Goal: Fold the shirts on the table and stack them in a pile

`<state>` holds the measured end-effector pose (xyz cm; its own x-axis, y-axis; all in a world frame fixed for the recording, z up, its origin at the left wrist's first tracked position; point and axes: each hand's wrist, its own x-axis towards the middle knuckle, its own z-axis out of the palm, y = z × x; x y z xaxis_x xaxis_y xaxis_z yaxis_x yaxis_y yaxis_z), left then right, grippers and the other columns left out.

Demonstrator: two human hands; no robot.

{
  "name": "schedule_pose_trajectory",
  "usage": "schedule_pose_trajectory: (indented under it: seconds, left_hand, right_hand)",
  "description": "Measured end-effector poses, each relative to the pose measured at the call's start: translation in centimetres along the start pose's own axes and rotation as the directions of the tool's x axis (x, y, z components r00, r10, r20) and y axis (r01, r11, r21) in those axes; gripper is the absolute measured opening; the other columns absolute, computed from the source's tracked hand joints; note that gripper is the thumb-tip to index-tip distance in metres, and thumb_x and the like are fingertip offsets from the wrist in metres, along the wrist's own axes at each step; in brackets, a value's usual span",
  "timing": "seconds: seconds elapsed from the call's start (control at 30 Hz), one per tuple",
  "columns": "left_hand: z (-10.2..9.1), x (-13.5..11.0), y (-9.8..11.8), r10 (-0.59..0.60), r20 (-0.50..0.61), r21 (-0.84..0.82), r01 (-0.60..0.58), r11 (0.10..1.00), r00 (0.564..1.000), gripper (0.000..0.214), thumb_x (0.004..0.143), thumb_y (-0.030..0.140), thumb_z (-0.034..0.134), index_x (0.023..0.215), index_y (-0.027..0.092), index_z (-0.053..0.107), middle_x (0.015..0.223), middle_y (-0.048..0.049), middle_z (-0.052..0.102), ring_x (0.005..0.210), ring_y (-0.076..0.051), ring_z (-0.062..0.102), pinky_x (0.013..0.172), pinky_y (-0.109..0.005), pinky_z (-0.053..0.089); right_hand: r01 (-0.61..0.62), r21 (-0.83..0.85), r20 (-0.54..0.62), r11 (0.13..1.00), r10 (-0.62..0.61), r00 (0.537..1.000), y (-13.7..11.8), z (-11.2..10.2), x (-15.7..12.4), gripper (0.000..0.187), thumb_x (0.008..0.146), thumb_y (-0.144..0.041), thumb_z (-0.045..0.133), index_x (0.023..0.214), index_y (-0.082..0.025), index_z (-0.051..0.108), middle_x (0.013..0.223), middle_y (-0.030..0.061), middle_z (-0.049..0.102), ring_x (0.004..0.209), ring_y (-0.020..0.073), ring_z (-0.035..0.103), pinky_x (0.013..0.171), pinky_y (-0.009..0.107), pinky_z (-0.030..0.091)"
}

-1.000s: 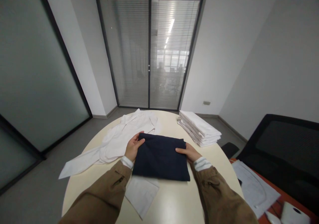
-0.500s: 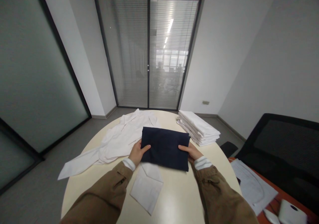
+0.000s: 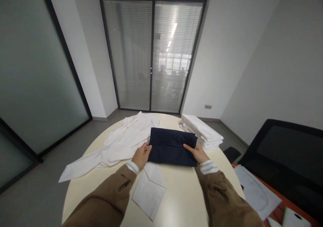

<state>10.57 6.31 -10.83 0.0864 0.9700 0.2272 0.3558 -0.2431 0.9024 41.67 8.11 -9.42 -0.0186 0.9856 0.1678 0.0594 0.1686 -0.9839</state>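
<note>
A folded dark navy cloth [image 3: 171, 148] is held up above the round table between my two hands. My left hand [image 3: 141, 155] grips its left edge, thumb and fingers closed on it. On the other side my right hand [image 3: 197, 151] pinches the right edge, thumb on the front and fingers behind. Below my left hand, a white sleeve-like piece of cloth [image 3: 149, 191] lies on the table. White shirts [image 3: 126, 138] are spread out at the left, one sleeve hanging over the table's edge. To the right behind the navy cloth stands a stack of folded white cloths [image 3: 202, 131].
The round cream table [image 3: 184, 190] fills the middle. A black mesh chair [image 3: 287, 159] stands at the right, by an orange surface [image 3: 274, 194] bearing a grey-white sheet [image 3: 254, 190] and a white device [image 3: 295, 217]. Beyond the table is a glass partition with blinds [image 3: 151, 55].
The navy cloth has moved slightly right, and its lower right corner has risen. Both hands moved along with it, and my left hand's thumb now sits nearer the cloth's edge.
</note>
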Motion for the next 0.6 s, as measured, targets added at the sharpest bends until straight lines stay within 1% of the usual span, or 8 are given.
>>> schedule_pose_trajectory:
  seconds: [0.07,0.13,0.2,0.3,0.4,0.5,0.57,0.6]
  left_hand:
    - [0.1,-0.1,-0.2,-0.027,0.059,0.041,0.025,0.999,0.998,0.038,0.094,0.050,0.043,0.109,0.020,0.062,0.076,-0.0021,0.073,0.055,-0.017,0.062,0.057,-0.028,0.045]
    - [0.3,-0.1,-0.4,-0.040,0.095,0.079,0.032,0.996,0.995,0.036,0.092,0.048,0.045,0.109,0.020,0.061,0.076,-0.0011,0.072,0.049,-0.014,0.056,0.053,-0.026,0.040]
    - [0.4,-0.1,-0.6,-0.038,0.111,0.097,0.028,0.995,0.993,0.034,0.090,0.046,0.047,0.106,0.020,0.062,0.079,-0.0016,0.073,0.050,-0.013,0.055,0.052,-0.025,0.039]
    - [0.4,0.0,-0.9,-0.050,0.111,0.104,0.039,0.994,0.993,0.034,0.090,0.046,0.046,0.101,0.020,0.063,0.079,-0.0022,0.073,0.050,-0.014,0.054,0.052,-0.025,0.038]
    - [0.4,-0.1,-0.8,-0.053,0.119,0.117,0.039,0.992,0.992,0.033,0.090,0.047,0.047,0.097,0.020,0.065,0.078,-0.0019,0.073,0.052,-0.014,0.055,0.054,-0.025,0.039]
    - [0.3,-0.1,-0.4,-0.050,0.114,0.150,0.032,0.988,0.992,0.032,0.090,0.046,0.047,0.093,0.020,0.066,0.077,-0.0015,0.073,0.054,-0.015,0.056,0.056,-0.026,0.040]
    - [0.3,-0.1,-0.3,-0.050,0.112,0.162,0.031,0.986,0.992,0.032,0.090,0.045,0.047,0.092,0.020,0.066,0.077,-0.0012,0.073,0.054,-0.015,0.056,0.056,-0.026,0.040]
    - [0.3,-0.1,-0.4,-0.048,0.114,0.164,0.029,0.986,0.992,0.031,0.090,0.045,0.047,0.092,0.020,0.066,0.077,-0.0011,0.073,0.054,-0.015,0.056,0.056,-0.026,0.040]
  right_hand:
    - [0.033,0.007,-0.064,0.999,-0.033,0.997,-1.4,-0.9,0.5,0.050,0.070,-0.046,0.082,0.113,-0.022,0.070,0.120,0.0077,0.071,0.119,0.0305,0.062,0.113,0.051,0.041]
    - [0.056,0.048,-0.129,0.997,-0.050,0.990,-3.0,-1.7,1.2,0.049,0.070,-0.043,0.083,0.113,-0.022,0.070,0.120,0.0069,0.071,0.119,0.0295,0.062,0.114,0.050,0.040]
    - [0.085,0.084,-0.184,0.993,-0.069,0.980,-4.7,-2.4,2.1,0.051,0.068,-0.039,0.084,0.113,-0.020,0.071,0.119,0.0066,0.071,0.121,0.0289,0.061,0.114,0.049,0.040]
    - [0.150,0.156,-0.271,0.976,-0.104,0.957,-7.3,-3.4,3.9,0.051,0.066,-0.034,0.086,0.112,-0.018,0.071,0.115,0.0072,0.073,0.120,0.0285,0.062,0.112,0.048,0.043]
    - [0.239,0.257,-0.415,0.936,-0.117,0.902,-9.1,-4.4,6.2,0.052,0.065,-0.027,0.086,0.114,-0.018,0.070,0.115,0.0079,0.073,0.112,0.0279,0.067,0.107,0.046,0.048]
    - [0.303,0.345,-0.517,0.888,-0.090,0.851,-9.6,-5.8,8.2,0.058,0.068,-0.020,0.083,0.123,-0.018,0.065,0.122,0.0098,0.070,0.108,0.0265,0.069,0.100,0.046,0.054]
    - [0.313,0.390,-0.576,0.866,-0.035,0.817,-8.9,-6.9,9.1,0.058,0.072,-0.016,0.079,0.127,-0.018,0.061,0.127,0.0108,0.067,0.105,0.0246,0.070,0.095,0.044,0.057]
    - [0.299,0.408,-0.599,0.863,0.006,0.801,-8.4,-7.5,9.3,0.056,0.074,-0.014,0.077,0.128,-0.018,0.060,0.129,0.0111,0.066,0.103,0.0234,0.070,0.092,0.042,0.058]
